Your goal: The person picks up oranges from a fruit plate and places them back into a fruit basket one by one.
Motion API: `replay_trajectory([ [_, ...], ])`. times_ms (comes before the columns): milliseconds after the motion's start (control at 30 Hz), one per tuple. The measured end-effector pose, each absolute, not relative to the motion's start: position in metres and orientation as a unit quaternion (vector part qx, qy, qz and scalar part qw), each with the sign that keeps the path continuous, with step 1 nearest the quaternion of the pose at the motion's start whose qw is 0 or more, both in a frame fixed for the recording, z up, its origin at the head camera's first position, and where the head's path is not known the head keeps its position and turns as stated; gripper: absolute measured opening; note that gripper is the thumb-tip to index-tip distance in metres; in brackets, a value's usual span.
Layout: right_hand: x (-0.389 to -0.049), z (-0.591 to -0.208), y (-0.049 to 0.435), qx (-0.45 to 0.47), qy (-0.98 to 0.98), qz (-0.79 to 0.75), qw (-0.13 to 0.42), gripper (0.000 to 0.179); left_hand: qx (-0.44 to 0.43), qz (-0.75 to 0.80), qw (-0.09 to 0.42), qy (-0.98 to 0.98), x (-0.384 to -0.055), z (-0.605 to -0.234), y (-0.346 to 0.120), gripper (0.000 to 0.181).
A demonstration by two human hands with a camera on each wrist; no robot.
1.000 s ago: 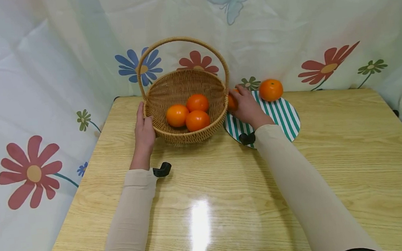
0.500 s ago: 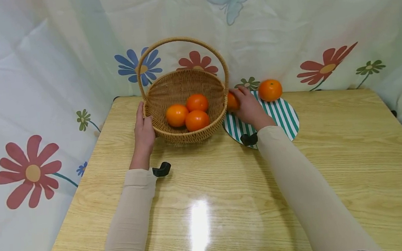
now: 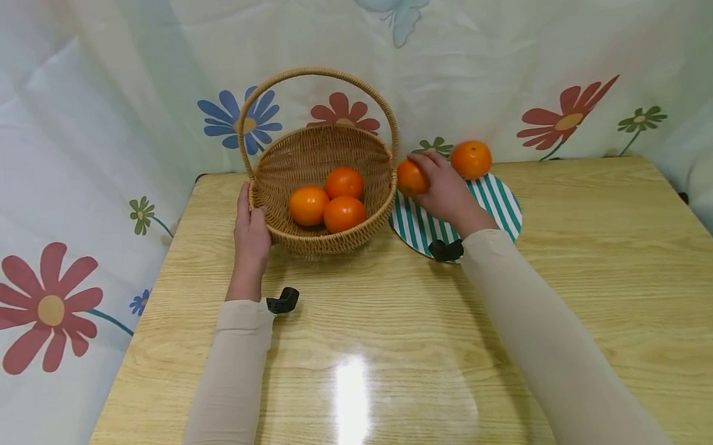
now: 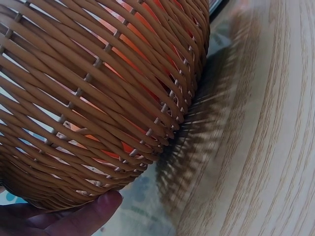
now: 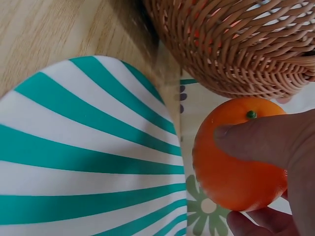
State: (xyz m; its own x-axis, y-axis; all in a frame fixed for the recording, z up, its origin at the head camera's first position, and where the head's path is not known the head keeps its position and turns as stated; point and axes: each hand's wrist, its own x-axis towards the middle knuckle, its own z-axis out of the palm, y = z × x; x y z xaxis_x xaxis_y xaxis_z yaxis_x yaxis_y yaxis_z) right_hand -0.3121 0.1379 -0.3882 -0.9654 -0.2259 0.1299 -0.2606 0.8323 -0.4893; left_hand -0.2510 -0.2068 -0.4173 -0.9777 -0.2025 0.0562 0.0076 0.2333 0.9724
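Two grips near worktop's (image 3: pixel 590 243) back edge: steadying basket (image 3: pixel 326 242) with left hand (image 3: pixel 251 238), holding orange (image 3: pixel 412 178) in right hand (image 3: pixel 449 192); probably loading, next needing lift inside.

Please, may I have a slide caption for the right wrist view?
Right hand grips an orange fruit beside a wicker basket, near a striped mat.

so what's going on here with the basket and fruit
A person's left hand holds the side of a wicker basket with three orange fruits inside. The right hand grips a fourth fruit, just outside the basket. A fifth fruit sits at the far edge of a striped mat.
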Motion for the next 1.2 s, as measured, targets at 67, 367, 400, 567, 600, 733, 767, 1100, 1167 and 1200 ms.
replay_trajectory([
  [67, -0.310, -0.387, 0.139, 0.126, -0.955, 0.265, 0.035, 0.076, 0.062, -0.615, 0.086, -0.781, -0.251, -0.417, -0.207, 0.055],
  [367, -0.299, -0.380, 0.140, 0.132, -0.951, 0.274, 0.050, 0.077, 0.059, -0.615, 0.086, -0.782, -0.251, -0.415, -0.207, 0.056],
  [400, -0.298, -0.379, 0.140, 0.133, -0.951, 0.274, 0.052, 0.076, 0.059, -0.615, 0.085, -0.782, -0.251, -0.415, -0.207, 0.056],
  [567, -0.292, -0.377, 0.142, 0.137, -0.950, 0.271, 0.066, 0.076, 0.061, -0.615, 0.082, -0.782, -0.248, -0.413, -0.206, 0.056],
  [600, -0.291, -0.376, 0.142, 0.138, -0.950, 0.271, 0.069, 0.076, 0.061, -0.614, 0.081, -0.782, -0.248, -0.413, -0.206, 0.055],
  [733, -0.287, -0.374, 0.143, 0.141, -0.949, 0.272, 0.074, 0.078, 0.060, -0.614, 0.082, -0.783, -0.248, -0.413, -0.206, 0.055],
  [767, -0.286, -0.373, 0.143, 0.143, -0.949, 0.273, 0.074, 0.078, 0.060, -0.613, 0.082, -0.784, -0.248, -0.413, -0.206, 0.056],
  [1100, -0.278, -0.366, 0.144, 0.152, -0.947, 0.269, 0.093, 0.078, 0.057, -0.609, 0.080, -0.787, -0.248, -0.413, -0.206, 0.056],
  [1167, -0.276, -0.364, 0.144, 0.153, -0.946, 0.269, 0.099, 0.078, 0.057, -0.611, 0.080, -0.786, -0.248, -0.413, -0.206, 0.056],
  [1200, -0.275, -0.363, 0.145, 0.153, -0.945, 0.270, 0.102, 0.078, 0.057, -0.612, 0.080, -0.784, -0.248, -0.413, -0.206, 0.056],
])
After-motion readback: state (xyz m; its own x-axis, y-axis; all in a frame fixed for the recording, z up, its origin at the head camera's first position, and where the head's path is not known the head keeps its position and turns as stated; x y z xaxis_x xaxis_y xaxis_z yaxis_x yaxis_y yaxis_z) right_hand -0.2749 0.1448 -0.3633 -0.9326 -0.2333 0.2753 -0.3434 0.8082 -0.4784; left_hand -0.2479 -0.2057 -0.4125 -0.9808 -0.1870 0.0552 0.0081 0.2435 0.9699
